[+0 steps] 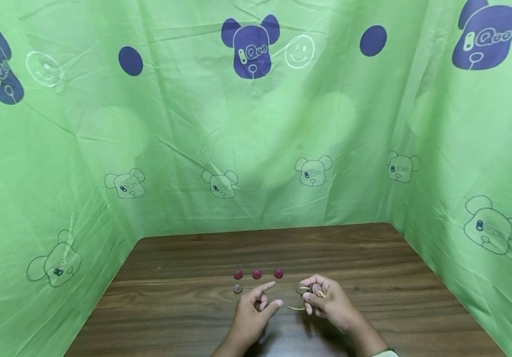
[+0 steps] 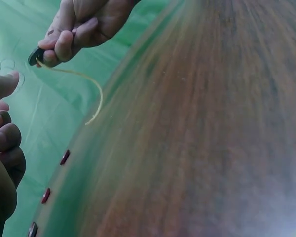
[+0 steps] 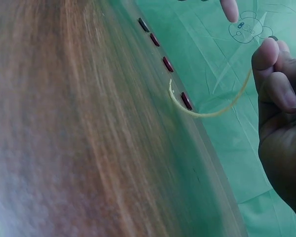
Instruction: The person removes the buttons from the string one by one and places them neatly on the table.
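Note:
In the head view my right hand [image 1: 329,302] pinches a dark, round, button-like disc [image 1: 299,288] threaded on a yellow cord [image 1: 296,308]. A brownish-red disc [image 1: 316,289] shows among the same hand's fingers, beside another bit of cord. The cord's loose end hangs below the fingertips in a curve, plain in the left wrist view and the right wrist view. Across from it, my left hand [image 1: 253,312] holds nothing; index finger and thumb reach out, apart, toward the cord, while the other fingers are loosely bent.
Three dark red discs [image 1: 257,274] lie in a row on the brown wooden table [image 1: 171,307], beyond my hands. A greyish disc [image 1: 237,288] lies nearer, by my left index finger. Green printed cloth [image 1: 274,124] encloses the table at the back and both sides.

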`<state>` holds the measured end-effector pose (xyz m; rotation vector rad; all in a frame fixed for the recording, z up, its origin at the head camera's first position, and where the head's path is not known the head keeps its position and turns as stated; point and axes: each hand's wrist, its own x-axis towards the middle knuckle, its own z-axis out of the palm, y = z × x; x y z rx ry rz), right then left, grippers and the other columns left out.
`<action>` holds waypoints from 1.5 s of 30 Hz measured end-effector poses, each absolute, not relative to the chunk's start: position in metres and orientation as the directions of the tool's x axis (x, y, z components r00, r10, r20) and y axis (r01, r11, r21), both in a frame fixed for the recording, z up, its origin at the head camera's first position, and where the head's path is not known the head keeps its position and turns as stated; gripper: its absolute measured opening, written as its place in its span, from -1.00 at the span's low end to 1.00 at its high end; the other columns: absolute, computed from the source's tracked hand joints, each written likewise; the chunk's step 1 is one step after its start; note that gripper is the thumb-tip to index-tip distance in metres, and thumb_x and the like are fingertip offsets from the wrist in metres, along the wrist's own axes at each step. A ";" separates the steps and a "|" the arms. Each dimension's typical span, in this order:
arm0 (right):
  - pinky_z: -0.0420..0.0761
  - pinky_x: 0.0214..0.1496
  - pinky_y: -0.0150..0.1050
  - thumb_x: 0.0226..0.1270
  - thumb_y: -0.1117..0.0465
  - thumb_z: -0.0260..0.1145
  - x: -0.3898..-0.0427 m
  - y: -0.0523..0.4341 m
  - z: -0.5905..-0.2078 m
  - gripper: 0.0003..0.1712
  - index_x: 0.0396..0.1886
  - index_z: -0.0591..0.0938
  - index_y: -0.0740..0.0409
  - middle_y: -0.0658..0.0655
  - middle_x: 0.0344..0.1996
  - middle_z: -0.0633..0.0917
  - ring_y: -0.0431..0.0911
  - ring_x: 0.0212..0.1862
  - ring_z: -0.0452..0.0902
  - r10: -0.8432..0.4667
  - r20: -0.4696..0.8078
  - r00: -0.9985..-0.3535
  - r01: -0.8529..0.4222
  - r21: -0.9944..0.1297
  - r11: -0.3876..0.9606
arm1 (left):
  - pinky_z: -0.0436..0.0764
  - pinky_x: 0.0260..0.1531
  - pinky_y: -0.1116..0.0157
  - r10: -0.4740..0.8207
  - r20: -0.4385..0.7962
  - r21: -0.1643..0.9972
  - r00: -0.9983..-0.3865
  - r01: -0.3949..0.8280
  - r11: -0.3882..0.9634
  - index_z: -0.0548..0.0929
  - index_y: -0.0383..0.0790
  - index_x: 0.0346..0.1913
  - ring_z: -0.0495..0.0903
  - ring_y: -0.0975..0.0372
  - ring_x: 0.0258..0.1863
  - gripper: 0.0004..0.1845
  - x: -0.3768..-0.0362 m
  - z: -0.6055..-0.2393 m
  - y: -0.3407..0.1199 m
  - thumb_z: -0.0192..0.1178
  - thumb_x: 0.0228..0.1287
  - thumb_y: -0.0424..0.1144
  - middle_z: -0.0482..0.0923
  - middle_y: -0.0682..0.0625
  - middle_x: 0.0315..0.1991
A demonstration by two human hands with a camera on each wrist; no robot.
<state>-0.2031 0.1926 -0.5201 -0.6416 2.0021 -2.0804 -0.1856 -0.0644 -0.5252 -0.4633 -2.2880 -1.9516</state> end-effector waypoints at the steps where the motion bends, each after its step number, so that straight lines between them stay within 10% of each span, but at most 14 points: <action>1: 0.40 -0.55 -0.54 0.59 0.36 0.32 -0.203 0.192 -0.520 -0.51 0.25 0.39 0.68 -0.04 -0.47 0.68 -0.30 -0.48 0.57 -0.419 0.177 -0.891 -0.162 -0.984 -0.072 | 0.28 -0.55 0.61 0.170 0.270 0.947 -0.948 0.294 0.133 0.76 -0.16 0.27 0.22 0.51 -0.60 -0.52 -0.186 -0.524 -0.064 0.58 0.31 -0.24 0.31 0.02 -0.51; 45: 0.38 -0.59 -0.52 0.58 0.36 0.35 -0.201 0.189 -0.519 -0.58 0.17 0.48 0.63 -0.07 -0.52 0.68 -0.34 -0.57 0.51 -0.464 0.139 -0.875 -0.112 -0.990 -0.086 | 0.30 -0.52 0.60 0.264 0.394 0.869 -0.880 0.450 0.204 0.84 -0.31 0.08 0.24 0.57 -0.59 -0.71 -0.187 -0.520 -0.031 0.48 0.42 -0.21 0.40 -0.01 -0.62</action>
